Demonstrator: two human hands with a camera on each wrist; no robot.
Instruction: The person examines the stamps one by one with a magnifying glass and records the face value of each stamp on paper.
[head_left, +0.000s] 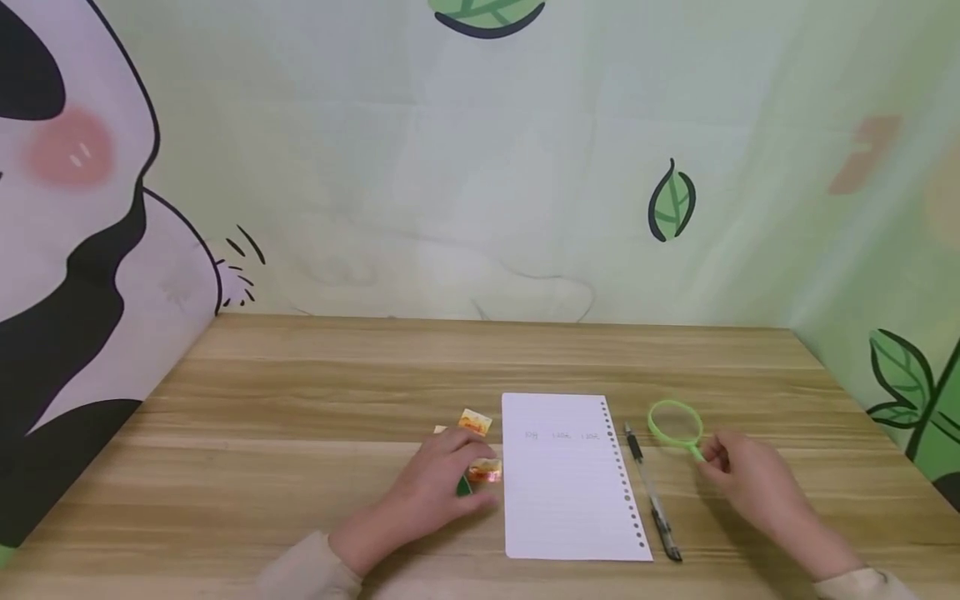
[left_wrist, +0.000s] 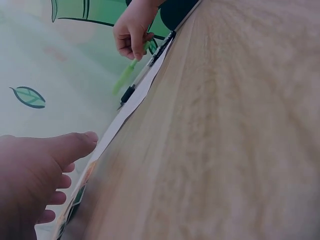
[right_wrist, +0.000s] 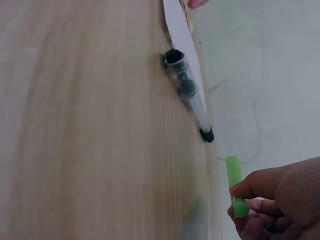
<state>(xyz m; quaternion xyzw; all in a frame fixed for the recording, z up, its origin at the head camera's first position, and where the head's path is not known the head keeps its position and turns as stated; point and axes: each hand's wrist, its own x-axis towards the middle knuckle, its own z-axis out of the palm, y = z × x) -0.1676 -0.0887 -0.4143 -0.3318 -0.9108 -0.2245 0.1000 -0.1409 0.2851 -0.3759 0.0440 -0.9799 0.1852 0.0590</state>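
My right hand [head_left: 757, 483] pinches the handle of a light green magnifying glass [head_left: 677, 423]; its round lens points away from me, to the right of the pen. In the right wrist view, thumb and fingers close round the green handle [right_wrist: 233, 172]. My left hand [head_left: 438, 475] rests over several small orange-and-yellow printed pieces [head_left: 476, 422], fingers spread loosely and thumb out to the side. A dark green piece [head_left: 465, 486] shows beneath it, partly hidden by the palm. In the left wrist view, the thumb [left_wrist: 75, 145] is straight.
A lined white sheet [head_left: 573, 500] with punched holes along its right edge lies between the hands, bearing faint writing near its top. Beside it lies a clear pen with black ends [head_left: 651, 492]. The wooden table [head_left: 337, 367] meets a cartoon-printed backdrop [head_left: 450, 208].
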